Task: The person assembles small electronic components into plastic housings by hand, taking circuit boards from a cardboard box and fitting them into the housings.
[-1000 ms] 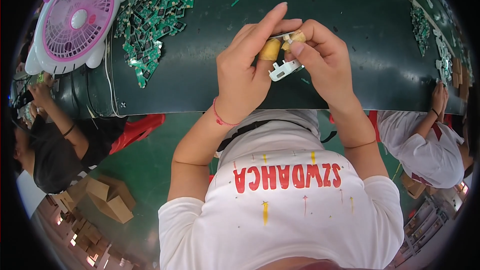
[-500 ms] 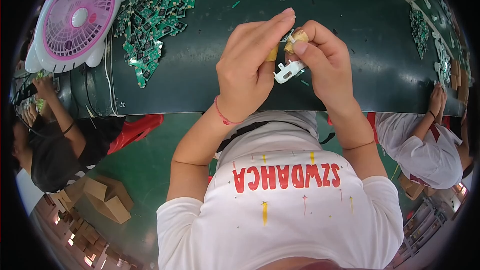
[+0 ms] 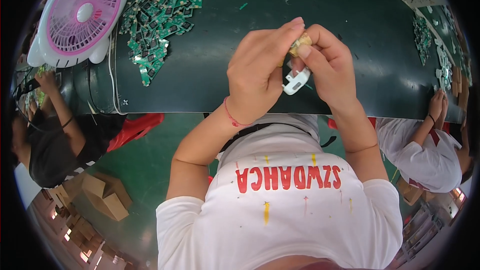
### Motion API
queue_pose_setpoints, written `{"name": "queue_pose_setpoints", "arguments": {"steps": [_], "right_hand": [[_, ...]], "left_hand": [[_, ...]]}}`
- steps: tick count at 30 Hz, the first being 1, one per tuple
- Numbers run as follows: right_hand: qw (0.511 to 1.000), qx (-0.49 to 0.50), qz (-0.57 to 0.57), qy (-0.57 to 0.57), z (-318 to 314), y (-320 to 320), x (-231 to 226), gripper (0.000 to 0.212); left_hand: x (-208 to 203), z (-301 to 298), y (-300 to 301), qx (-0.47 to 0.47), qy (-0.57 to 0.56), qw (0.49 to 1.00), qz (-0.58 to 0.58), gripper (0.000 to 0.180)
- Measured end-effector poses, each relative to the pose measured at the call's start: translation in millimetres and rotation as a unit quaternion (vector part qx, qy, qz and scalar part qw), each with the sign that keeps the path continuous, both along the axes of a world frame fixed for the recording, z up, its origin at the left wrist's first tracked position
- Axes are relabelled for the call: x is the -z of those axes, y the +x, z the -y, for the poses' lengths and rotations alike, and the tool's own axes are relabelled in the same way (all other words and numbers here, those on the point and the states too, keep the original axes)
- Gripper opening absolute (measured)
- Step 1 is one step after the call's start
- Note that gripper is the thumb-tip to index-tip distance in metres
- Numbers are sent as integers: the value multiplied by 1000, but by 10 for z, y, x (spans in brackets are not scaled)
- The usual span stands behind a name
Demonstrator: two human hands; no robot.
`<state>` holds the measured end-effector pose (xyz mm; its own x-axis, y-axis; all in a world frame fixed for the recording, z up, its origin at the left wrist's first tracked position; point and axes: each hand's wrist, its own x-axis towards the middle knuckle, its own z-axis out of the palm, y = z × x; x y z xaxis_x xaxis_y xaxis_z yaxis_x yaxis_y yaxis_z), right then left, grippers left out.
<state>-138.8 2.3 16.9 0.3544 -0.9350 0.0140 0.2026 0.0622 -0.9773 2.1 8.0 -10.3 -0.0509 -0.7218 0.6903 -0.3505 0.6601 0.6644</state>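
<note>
My right grip pinches the white part over the desk, by its near edge. I can't tell my left grip's hold. An open box, insides unclear, sits on the floor.

A small white plastic piece, slotted, slants between left hand and right hand

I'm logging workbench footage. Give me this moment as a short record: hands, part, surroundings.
Left hand: raised beside the white plastic part; grip partly hidden
Right hand: fingers bent at the part, exact grip unclear
Yellow wrapping: by the right hand's fingertips
Circuit boards: spread in a pile on the dark table, left of the hands
Fan: white and pink, upper left
Co-workers: one in black, left; one in white, right
</note>
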Motion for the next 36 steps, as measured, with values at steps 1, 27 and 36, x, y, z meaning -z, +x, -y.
{"name": "queue_pose_setpoints", "arguments": {"steps": [1,27,36], "right_hand": [[1000,8,-8,-10,-2,-9,24,6],[664,-105,-353,-651,394,-234,-269,29],[730,-38,-431,-530,364,-327,-258,36]], "left_hand": [[-4,3,9,3,0,1000,-1,54],[347,-60,95,454,537,358,-614,30],[89,-24,112,274,474,700,-459,52]]}}
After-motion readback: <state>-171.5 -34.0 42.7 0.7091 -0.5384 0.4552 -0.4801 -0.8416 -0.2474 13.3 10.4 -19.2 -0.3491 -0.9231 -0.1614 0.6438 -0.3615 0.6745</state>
